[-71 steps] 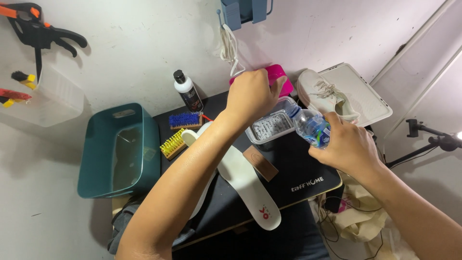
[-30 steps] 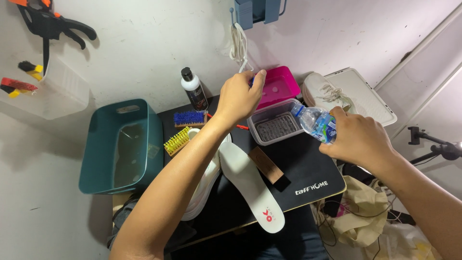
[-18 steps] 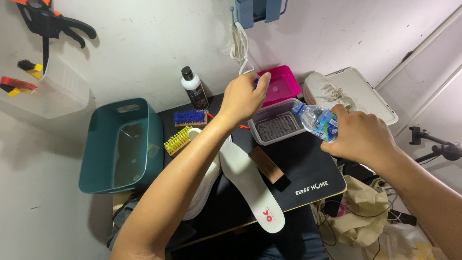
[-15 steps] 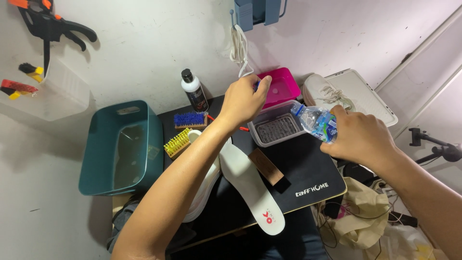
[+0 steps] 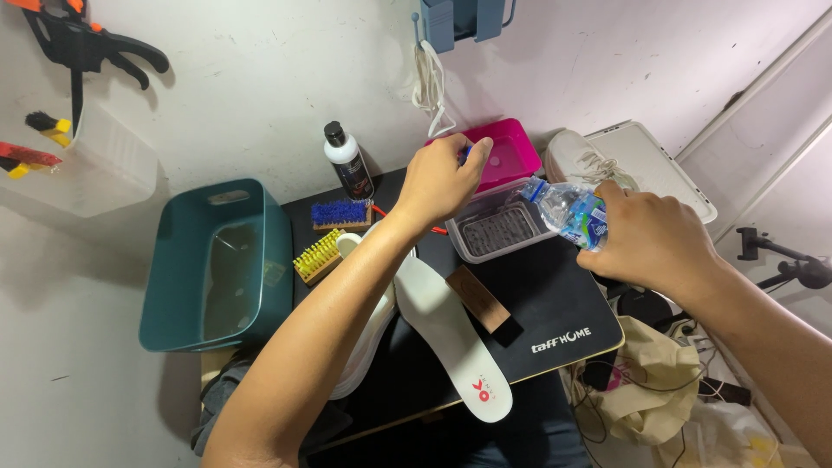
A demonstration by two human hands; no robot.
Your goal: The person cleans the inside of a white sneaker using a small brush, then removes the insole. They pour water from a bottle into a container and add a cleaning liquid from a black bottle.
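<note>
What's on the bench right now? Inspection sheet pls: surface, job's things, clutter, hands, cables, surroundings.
Surface: black mat on a small table.
Job's things: plastic bottle tilted, open neck toward the clear tray; small blue cap; pink tray behind.
Clutter: white insole, wooden block, blue brush, yellow brush, white dark-capped bottle, white shoe.
Hands: left hand pinches the cap over the trays; right hand grips the plastic bottle.
Cables: white cord on the wall; dark wires below right.
Surroundings: teal tub left, clamp on wall.
</note>
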